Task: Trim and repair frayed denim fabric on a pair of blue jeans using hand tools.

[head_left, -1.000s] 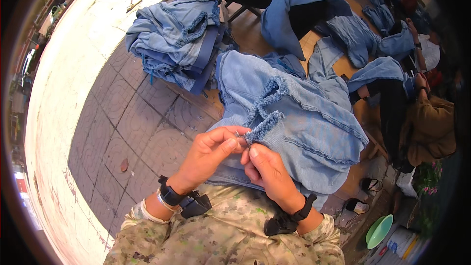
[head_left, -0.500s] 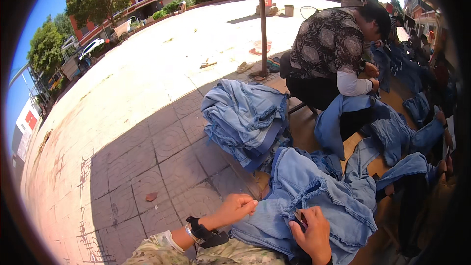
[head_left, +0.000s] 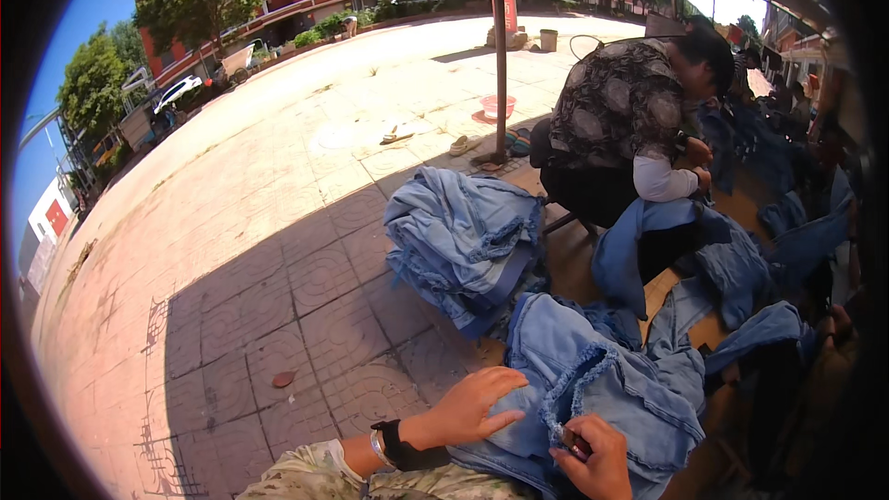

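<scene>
Across my lap lies a light-blue denim garment (head_left: 639,393) with a frayed, fringed edge (head_left: 579,375) folded up in its middle. My left hand (head_left: 477,407) is at the garment's left side, fingers stretched out and thumb apart, holding nothing. A dark band and a bracelet circle that wrist. My right hand (head_left: 597,458) is closed around a small dark tool, which looks like thread snips (head_left: 576,444), at the lower end of the frayed edge. The fingers hide most of the tool.
A heap of folded denim (head_left: 463,241) stands ahead on the paving. Beyond it a seated person (head_left: 620,111) bends over more denim (head_left: 648,241). A metal pole (head_left: 501,65), a pink basin (head_left: 498,106) and slippers (head_left: 460,145) are farther off. Other denim pieces lie to the right.
My left hand has opened from a closed pinch and moved right and slightly up, over the garment's edge. My right hand has shifted slightly down with the snips. The view has tilted a little.
</scene>
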Demonstrator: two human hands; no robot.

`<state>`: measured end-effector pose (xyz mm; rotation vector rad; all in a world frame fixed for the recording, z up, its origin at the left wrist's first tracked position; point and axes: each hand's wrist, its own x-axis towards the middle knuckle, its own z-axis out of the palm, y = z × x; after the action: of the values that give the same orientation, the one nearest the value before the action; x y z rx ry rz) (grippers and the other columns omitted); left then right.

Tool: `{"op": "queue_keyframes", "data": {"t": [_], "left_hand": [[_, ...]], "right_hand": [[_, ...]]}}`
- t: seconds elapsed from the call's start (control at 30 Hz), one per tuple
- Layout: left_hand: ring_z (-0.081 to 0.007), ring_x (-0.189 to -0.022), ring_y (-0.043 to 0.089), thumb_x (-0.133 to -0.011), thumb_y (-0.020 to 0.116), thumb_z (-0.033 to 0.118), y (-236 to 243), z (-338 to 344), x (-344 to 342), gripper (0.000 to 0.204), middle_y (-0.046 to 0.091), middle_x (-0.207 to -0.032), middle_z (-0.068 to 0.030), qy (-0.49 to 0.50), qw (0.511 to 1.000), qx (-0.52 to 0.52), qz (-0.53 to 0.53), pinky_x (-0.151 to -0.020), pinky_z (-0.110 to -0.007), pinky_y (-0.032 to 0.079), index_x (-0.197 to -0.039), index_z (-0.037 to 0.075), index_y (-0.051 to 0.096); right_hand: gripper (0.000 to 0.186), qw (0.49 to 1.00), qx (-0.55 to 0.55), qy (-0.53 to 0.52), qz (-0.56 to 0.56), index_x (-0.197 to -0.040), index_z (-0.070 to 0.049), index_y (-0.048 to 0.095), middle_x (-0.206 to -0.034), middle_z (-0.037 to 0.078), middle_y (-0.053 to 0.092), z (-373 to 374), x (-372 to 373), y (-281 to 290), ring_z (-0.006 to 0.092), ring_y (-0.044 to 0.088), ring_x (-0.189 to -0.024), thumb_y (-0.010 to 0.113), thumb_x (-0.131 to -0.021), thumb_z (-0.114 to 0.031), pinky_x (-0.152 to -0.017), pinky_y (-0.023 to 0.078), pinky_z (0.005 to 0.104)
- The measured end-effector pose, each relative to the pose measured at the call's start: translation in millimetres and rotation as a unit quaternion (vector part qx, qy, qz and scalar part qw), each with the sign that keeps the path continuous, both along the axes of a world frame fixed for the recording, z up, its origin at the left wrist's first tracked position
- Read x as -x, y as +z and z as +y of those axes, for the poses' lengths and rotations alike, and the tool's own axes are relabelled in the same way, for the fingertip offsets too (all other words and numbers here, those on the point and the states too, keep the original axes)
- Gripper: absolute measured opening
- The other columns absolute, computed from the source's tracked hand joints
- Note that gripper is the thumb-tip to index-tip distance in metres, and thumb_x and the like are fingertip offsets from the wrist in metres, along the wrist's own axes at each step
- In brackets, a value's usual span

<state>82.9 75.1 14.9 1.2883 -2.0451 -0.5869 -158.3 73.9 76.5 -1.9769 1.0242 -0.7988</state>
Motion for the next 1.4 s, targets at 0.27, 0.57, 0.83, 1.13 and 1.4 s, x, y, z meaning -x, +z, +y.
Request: {"op": "queue_keyframes", "data": {"t": [0.27, 0.57, 0.83, 1.13, 1.4], "left_hand": [[-0.0311, -0.109, 0.054, -0.093, 0.057, 0.02, 11, -23, 53, 0.027, 0.06, -0.109, -0.0111, -0.248, 0.955, -0.065, 0.147, -0.097, -0.042, 0.038, -0.112, 0.001, 0.059], [-0.0058, -0.071, 0.045, -0.095, 0.058, 0.021, -13, -50, 65, 0.017, 0.052, -0.076, 0.0016, -0.126, 0.927, -0.233, 0.267, -0.064, -0.022, 0.036, -0.094, 0.004, 0.06], [0.0002, -0.076, 0.047, -0.095, 0.06, 0.019, -43, -74, 82, 0.018, 0.056, -0.079, 0.0073, -0.043, 0.898, -0.259, 0.353, -0.067, -0.018, 0.039, -0.093, 0.002, 0.063], [0.0018, -0.07, 0.041, -0.097, 0.057, 0.021, -55, -85, 91, 0.024, 0.051, -0.074, 0.0109, -0.036, 0.874, -0.35, 0.335, -0.062, -0.017, 0.036, -0.081, 0.004, 0.06], [-0.0012, -0.078, 0.052, -0.1, 0.05, 0.022, -43, -85, 80, 0.025, 0.062, -0.084, 0.0043, 0.023, 0.821, -0.366, 0.439, -0.073, -0.019, 0.041, -0.089, 0.004, 0.063]], "right_hand": [[0.024, 0.994, -0.014, -0.025, -0.109, -0.093, 0.0, 0.058, -0.07, 0.003, 0.046, 7, 21, 0, 0.0129, 0.041, -0.058, 0.061, -0.069, 0.003, -0.054, 0.035, 0.028], [0.024, 0.991, -0.063, -0.086, -0.08, -0.085, -0.001, 0.059, -0.071, 0.001, 0.054, -67, 50, -66, 0.0057, 0.045, -0.058, 0.075, -0.067, -0.001, -0.054, 0.036, 0.0206], [0.026, 0.935, -0.24, -0.063, -0.252, -0.091, -0.002, 0.058, -0.077, -0.005, 0.056, -90, 49, -104, 0.0026, 0.05, -0.07, 0.076, -0.072, -0.002, -0.062, 0.038, 0.0181], [0.02, 0.967, -0.186, -0.075, -0.16, -0.085, 0.001, 0.063, -0.073, -0.006, 0.051, -89, 70, -117, 0.0027, 0.041, -0.063, 0.076, -0.074, -0.01, -0.056, 0.031, 0.0194], [0.019, 0.934, -0.245, -0.052, -0.255, -0.09, -0.001, 0.063, -0.077, -0.006, 0.052, -102, 58, -120, 0.0029, 0.042, -0.071, 0.074, -0.08, -0.011, -0.062, 0.034, 0.0196]]}}
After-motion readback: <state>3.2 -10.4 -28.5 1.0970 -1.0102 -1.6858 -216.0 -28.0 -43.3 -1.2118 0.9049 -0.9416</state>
